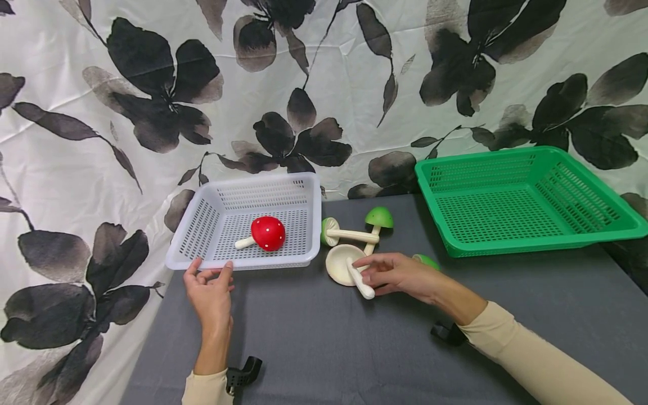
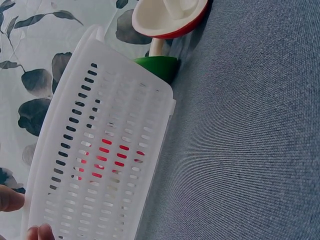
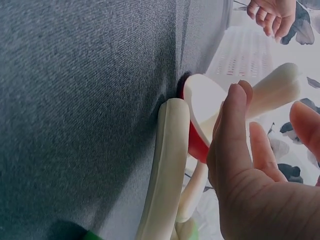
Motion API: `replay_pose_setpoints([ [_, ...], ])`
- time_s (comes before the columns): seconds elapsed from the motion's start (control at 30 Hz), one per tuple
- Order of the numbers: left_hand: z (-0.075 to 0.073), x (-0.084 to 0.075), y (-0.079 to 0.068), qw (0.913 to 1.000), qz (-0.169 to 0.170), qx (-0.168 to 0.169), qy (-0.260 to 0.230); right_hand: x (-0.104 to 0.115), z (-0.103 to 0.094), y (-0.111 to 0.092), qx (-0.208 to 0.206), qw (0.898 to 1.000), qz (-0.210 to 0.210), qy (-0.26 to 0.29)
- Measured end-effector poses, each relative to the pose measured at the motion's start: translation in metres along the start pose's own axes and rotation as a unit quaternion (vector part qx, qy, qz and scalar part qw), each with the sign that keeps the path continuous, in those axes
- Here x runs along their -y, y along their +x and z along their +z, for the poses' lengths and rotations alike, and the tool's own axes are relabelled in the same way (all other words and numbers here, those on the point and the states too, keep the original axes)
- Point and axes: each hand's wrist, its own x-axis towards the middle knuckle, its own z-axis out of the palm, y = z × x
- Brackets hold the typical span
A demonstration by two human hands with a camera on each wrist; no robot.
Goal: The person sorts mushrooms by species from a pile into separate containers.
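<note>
- The right hand (image 1: 400, 275) is not closed: its thumb stands away from its fingers, with the pale stem of the upside-down red mushroom (image 1: 338, 265) near them. I can't tell if they touch.
- If the fingers only nip the smooth stem, the wide cap could make it twist and drop.
- That mushroom sits on the gray table (image 1: 304, 337), close to two green mushrooms, one lying down (image 1: 349, 234) and one behind it (image 1: 379, 217). A sideways bump could roll them.
- A third green mushroom (image 1: 426, 261) hides partly behind the right hand; the wrist could knock it.
- The left hand (image 1: 210, 287) pinches the edge of the white basket (image 1: 205, 225). Pulling hard could tip it and roll the red mushroom inside (image 1: 269, 233).
- The green basket (image 1: 486, 211) is off to the right.
</note>
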Motion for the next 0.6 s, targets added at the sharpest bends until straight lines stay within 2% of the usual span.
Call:
replay_pose_setpoints([
  [0.37, 0.0003, 0.0003, -0.0007, 1.0000, 0.005, 0.004, 0.003, -0.0011, 0.0058, 0.0046, -0.017, 1.000, 0.007, -0.003],
  [0.6, 0.0001, 0.0006, -0.0010, 1.0000, 0.004, 0.001, 0.007, -0.0027, 0.0034, 0.0040, -0.020, 0.999, 0.003, 0.036],
])
